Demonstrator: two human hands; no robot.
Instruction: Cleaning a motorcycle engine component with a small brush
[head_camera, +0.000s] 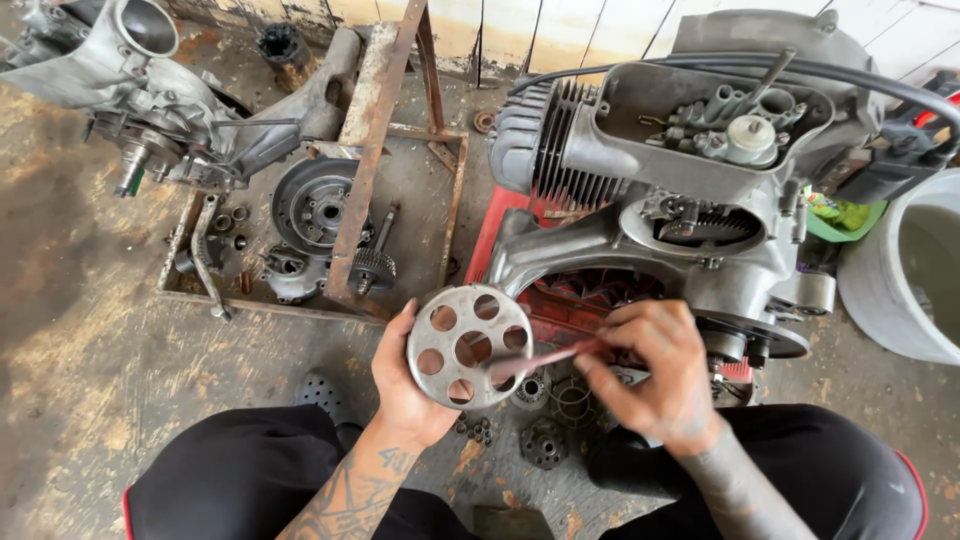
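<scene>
My left hand (405, 392) holds a round grey metal disc (468, 345) pierced with several round holes, gripping it from below and from the left. My right hand (655, 372) pinches a thin red-handled tool (545, 357) whose tip lies against the disc's right side. Both hands hover above the floor between my knees. Small gears and a spring ring (570, 398) lie on the floor just under them.
A grey scooter engine (680, 180) rests on a red stand (500, 215) just beyond my hands. A rusty metal tray (400, 180) with engine parts sits at the left, another engine casing (130, 80) behind it. A grey bucket (905, 270) stands at the right.
</scene>
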